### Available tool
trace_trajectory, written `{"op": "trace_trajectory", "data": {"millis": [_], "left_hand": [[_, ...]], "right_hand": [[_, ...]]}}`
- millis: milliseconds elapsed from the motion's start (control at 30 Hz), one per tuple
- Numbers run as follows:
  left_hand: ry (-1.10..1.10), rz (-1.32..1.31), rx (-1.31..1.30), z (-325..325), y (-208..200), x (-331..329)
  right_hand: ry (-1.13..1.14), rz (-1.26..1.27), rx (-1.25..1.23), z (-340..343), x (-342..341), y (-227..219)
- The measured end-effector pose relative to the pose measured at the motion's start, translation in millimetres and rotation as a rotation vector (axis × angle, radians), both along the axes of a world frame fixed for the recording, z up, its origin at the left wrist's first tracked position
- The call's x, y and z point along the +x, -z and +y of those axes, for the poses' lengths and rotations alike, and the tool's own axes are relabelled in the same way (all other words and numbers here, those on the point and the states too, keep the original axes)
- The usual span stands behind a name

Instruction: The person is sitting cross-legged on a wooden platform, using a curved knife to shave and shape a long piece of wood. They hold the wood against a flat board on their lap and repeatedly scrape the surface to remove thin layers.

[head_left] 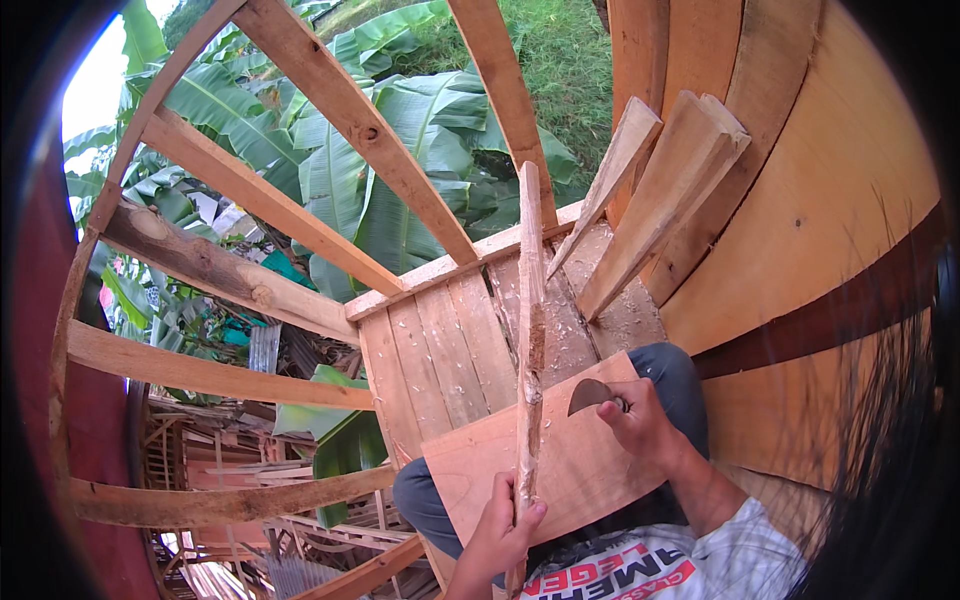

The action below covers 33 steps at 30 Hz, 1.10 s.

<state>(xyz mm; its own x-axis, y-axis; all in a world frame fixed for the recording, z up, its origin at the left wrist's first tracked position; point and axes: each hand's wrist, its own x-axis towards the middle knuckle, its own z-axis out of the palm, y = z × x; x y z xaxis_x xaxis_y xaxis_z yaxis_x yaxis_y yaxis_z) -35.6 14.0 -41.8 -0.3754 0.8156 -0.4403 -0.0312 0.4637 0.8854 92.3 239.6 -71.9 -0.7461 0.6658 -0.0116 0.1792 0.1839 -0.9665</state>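
Head view: the person sits on a raised plank floor (pixel 440 350) with a flat board (pixel 570 470) across the knees. The left hand (pixel 505 525) is wrapped tight around the lower end of a long, rough wooden stick (pixel 529 330), holding it nearly upright with its base on the board. The right hand (pixel 640 420) is clenched on the handle of a knife (pixel 592 395), whose dark curved blade points toward the stick and lies just beside it, apart from the wood as far as I can tell. The stick's middle looks torn and pale, as if already pared.

By my reading, the step in hand is whittling the stick, between 2 strokes. The next stroke would call for setting the edge against the rough stretch and pushing along the grain, away from the left fingers below.

2 spare planks (pixel 660 190) lean against the wooden wall (pixel 830 200); banana leaves (pixel 390 140) show through the open frame.
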Motion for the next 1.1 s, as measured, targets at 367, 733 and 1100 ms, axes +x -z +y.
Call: {"op": "trace_trajectory", "data": {"millis": [367, 733, 1100], "left_hand": [[-0.228, 0.380, -0.017, 10.1, -34.7, 5.0], [-0.131, 0.566, -0.287, 22.5, -68.2, 15.6], [-0.221, 0.457, -0.119, -1.1, -73.9, 21.6]], "right_hand": [[0.049, 0.133, -0.012, 5.4, 1.0, -3.7], [0.184, -0.139, 0.623, 30.2, 10.5, -34.5], [0.255, -0.162, 0.800, 41.3, 7.4, -33.5]]}}
